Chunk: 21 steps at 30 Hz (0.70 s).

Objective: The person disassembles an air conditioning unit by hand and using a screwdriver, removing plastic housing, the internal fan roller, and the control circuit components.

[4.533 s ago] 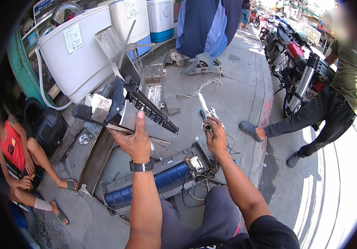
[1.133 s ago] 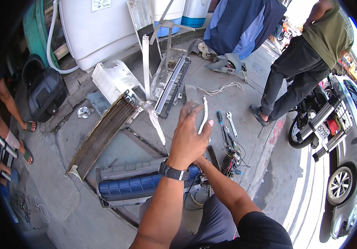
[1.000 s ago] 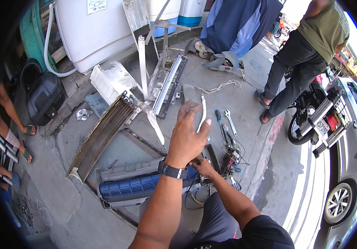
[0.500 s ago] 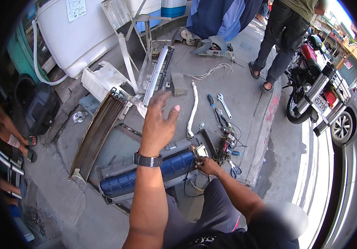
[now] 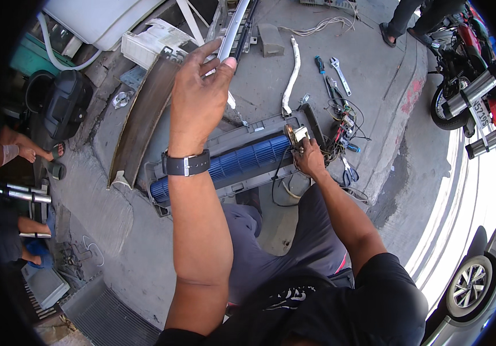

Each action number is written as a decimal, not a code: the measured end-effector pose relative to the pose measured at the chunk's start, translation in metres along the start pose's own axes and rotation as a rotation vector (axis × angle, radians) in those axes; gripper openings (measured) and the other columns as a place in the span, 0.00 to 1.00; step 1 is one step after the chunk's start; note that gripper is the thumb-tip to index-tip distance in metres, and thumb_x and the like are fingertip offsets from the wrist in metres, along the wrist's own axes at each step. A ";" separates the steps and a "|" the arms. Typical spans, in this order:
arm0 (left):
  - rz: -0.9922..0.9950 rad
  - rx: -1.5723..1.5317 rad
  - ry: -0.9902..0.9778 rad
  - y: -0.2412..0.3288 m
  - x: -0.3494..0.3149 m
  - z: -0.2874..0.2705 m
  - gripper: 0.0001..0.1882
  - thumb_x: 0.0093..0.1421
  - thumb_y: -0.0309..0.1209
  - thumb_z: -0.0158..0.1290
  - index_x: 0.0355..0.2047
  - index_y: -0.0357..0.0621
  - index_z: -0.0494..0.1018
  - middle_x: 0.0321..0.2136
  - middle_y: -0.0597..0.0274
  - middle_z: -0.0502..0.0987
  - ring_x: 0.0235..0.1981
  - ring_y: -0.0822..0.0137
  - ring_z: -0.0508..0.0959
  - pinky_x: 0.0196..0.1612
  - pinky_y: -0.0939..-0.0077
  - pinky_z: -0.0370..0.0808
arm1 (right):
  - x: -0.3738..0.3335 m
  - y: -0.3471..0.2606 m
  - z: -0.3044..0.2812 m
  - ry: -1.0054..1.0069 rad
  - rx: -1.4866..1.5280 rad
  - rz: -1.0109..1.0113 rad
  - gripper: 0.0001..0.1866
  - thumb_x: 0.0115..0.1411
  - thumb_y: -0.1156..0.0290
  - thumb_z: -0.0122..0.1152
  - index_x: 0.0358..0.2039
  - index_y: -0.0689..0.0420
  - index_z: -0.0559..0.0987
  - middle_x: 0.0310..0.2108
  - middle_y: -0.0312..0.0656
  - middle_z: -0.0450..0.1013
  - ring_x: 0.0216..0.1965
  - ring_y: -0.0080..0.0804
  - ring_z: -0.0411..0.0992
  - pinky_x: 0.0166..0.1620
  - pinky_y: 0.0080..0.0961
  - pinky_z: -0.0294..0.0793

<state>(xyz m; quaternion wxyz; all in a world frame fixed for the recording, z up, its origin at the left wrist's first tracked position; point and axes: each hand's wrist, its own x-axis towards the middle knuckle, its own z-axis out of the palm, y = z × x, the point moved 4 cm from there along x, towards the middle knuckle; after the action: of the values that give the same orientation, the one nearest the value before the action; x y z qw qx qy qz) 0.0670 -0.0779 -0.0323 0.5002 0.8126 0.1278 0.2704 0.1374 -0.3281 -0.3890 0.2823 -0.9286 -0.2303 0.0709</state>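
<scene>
One long blue roller [image 5: 242, 158] is pointing left from the closer right hand [image 5: 311, 157] that is touching a pale part [image 5: 300, 134], grip unclear; the empty left hand [image 5: 196, 101] is hanging wide.

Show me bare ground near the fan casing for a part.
Bare concrete lies between the white pipe, grey block and fan casing; another patch between the wrench and red paint. Crowded: right of the right hand, with wires and scissors.

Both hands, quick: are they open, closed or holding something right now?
Left hand: open and raised, no held thing visible.
Right hand: at the white part beside the blue roller; grip cannot be told.
</scene>
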 end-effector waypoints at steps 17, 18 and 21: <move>0.054 0.122 0.072 -0.015 0.005 -0.034 0.24 0.66 0.35 0.59 0.59 0.36 0.73 0.53 0.51 0.78 0.53 0.64 0.78 0.56 0.71 0.74 | -0.001 0.047 0.000 -0.504 0.234 0.221 0.40 0.53 0.59 0.74 0.61 0.62 0.65 0.57 0.64 0.70 0.61 0.53 0.69 0.61 0.39 0.69; 0.041 0.110 0.046 -0.016 0.012 -0.029 0.24 0.66 0.35 0.58 0.59 0.36 0.72 0.51 0.54 0.79 0.52 0.64 0.78 0.55 0.72 0.75 | -0.003 0.058 -0.003 -0.565 0.231 0.159 0.38 0.53 0.59 0.74 0.60 0.61 0.67 0.56 0.63 0.71 0.60 0.52 0.69 0.60 0.38 0.70; -0.101 -0.090 -0.137 -0.068 0.039 0.011 0.26 0.64 0.41 0.59 0.56 0.35 0.74 0.51 0.47 0.79 0.52 0.59 0.79 0.57 0.69 0.72 | 0.002 0.070 -0.006 -0.513 0.245 0.178 0.38 0.55 0.61 0.72 0.63 0.60 0.66 0.57 0.62 0.69 0.60 0.54 0.68 0.61 0.40 0.70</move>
<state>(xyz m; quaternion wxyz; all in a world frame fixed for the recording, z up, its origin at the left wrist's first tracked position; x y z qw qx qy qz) 0.1090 -0.0359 -0.0837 0.5567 0.7984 0.1220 0.1941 0.1682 -0.3813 -0.4226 0.3174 -0.8560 -0.2013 0.3551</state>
